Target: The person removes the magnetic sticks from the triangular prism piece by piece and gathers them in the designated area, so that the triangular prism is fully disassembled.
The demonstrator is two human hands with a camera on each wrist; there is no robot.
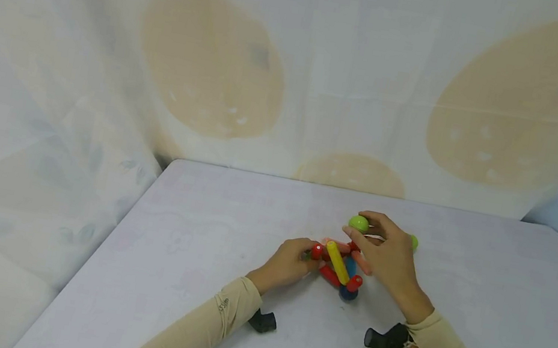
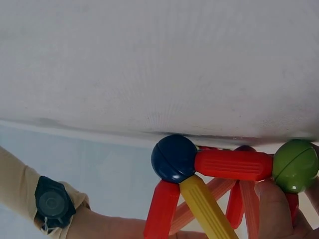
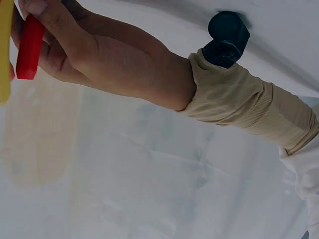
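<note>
A toy of coloured rods and balls [image 1: 341, 266] stands on the table, with a yellow rod [image 1: 338, 262], red rods and a dark blue ball [image 1: 347, 294] at its near corner. My left hand [image 1: 309, 253] pinches a red piece at the toy's left end. My right hand [image 1: 354, 227] pinches a green ball [image 1: 359, 224] at the top between thumb and forefinger. A second green ball [image 1: 413, 242] peeks out behind that hand. The left wrist view shows the blue ball [image 2: 174, 158], a red rod [image 2: 233, 165], a green ball [image 2: 295, 166] and a fingertip [image 2: 271, 209] up close. In the right wrist view the left hand [image 3: 65, 45] grips a red rod [image 3: 29, 47].
The table [image 1: 189, 257] wears a pale lilac cloth, and its far edge meets a draped curtain with large tan ovals [image 1: 212, 60]. A black wrist camera [image 1: 262, 320] sits under the left sleeve, another [image 1: 386, 339] under the right.
</note>
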